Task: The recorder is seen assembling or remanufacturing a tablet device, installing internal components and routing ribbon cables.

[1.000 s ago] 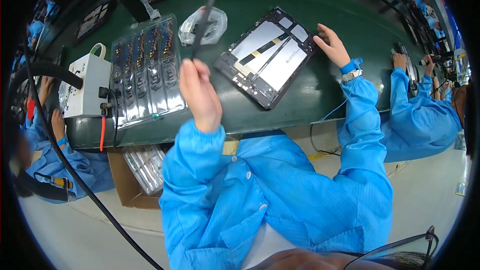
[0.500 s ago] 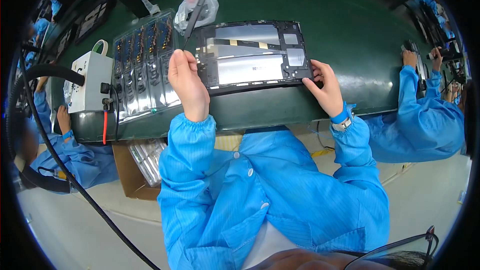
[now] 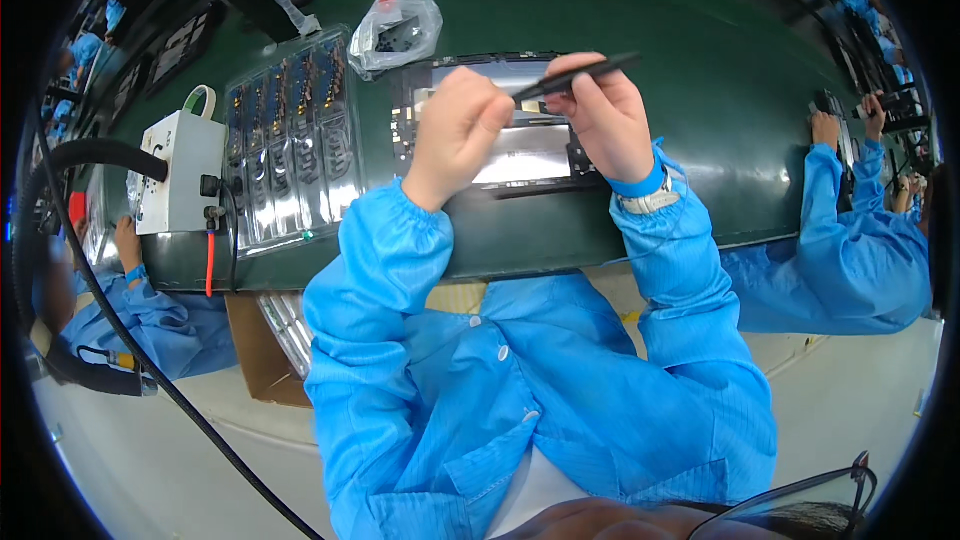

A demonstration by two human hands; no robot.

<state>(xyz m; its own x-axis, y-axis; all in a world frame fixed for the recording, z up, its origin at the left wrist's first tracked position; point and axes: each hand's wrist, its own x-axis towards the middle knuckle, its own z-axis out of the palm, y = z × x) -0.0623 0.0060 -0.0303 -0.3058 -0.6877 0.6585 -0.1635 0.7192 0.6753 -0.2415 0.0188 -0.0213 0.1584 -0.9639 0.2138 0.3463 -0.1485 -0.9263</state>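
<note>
An opened tablet (image 3: pixel 520 155), with silver battery panels in a black frame, lies on the green table in front of me. Above it, my right hand (image 3: pixel 610 125) grips a slim black tool (image 3: pixel 600 70) with a narrow tip, its kind unclear. That tip points at my left hand (image 3: pixel 460 130), closed in a fist over the tablet's left part. The tip reaches the left fingers; whatever those fingers pinch is hidden. Both hands cover parts of the tablet.
Left of the tablet, a clear plastic tray (image 3: pixel 290 130) holds rows of small parts. A clear bag (image 3: pixel 395 35) with dark pieces lies behind. A white box (image 3: pixel 180 170) with cables stands at left. Co-workers sit on both sides; a cardboard box (image 3: pixel 265 350) is below the table.
The black tool has passed from my left hand to my right. My right hand has left the tablet's right edge; both hands have come together above it. The tablet now lies flatter.
</note>
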